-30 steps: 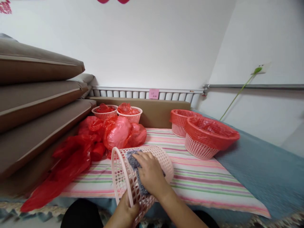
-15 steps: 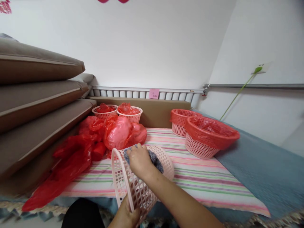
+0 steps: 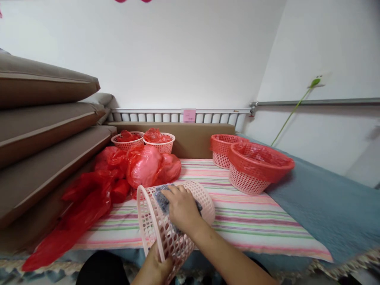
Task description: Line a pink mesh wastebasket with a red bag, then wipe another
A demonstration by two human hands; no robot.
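Observation:
A pink plastic basket [image 3: 202,194] with a mesh of holes lies on its side near the front edge, its rim turned to the left. Around the lower part of that rim my left hand [image 3: 158,263] is closed, some fingers hidden inside. My right hand [image 3: 182,206] presses a grey-blue cloth [image 3: 162,199] on the basket's outer side, fingers bent over the cloth. Behind and left of the basket are crumpled red plastic bags [image 3: 145,166], with pink showing through.
Two red-lined baskets [image 3: 249,180] stand at the right; two smaller baskets [image 3: 163,147] holding red plastic stand at the back. Stacked brown cushions [image 3: 44,118] rise on the left. A striped sheet [image 3: 255,221] covers the surface. A green cord [image 3: 292,113] hangs from a socket.
My right hand has slid with the cloth slightly along the basket's side, toward the basket's base. My left hand keeps its hold on the rim. The whole view has shifted a little.

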